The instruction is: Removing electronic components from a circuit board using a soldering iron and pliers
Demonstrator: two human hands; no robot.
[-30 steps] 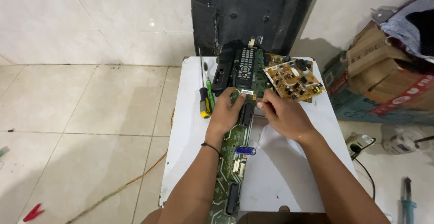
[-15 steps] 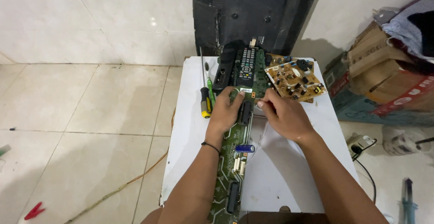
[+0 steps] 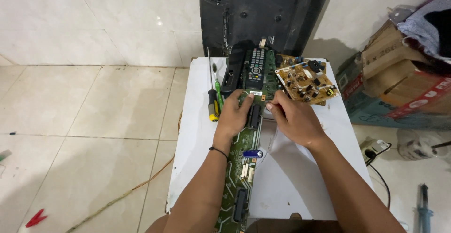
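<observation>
Together left hand (image 3: pixel 233 114) and right hand (image 3: pixel 295 120) grip green circuit board (image 3: pixel 239 176).

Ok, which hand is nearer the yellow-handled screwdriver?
Left. The left hand rests on the green circuit board, just right of the yellow-handled screwdriver. The right hand lies farther right, past the board.

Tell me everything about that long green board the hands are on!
The long green circuit board lies flat on the white table, running away from the person. It carries black oblong parts, white connectors and a small blue cylinder. The left hand rests on it; the right hand touches its edge. A remote control lies at its far end.
</observation>
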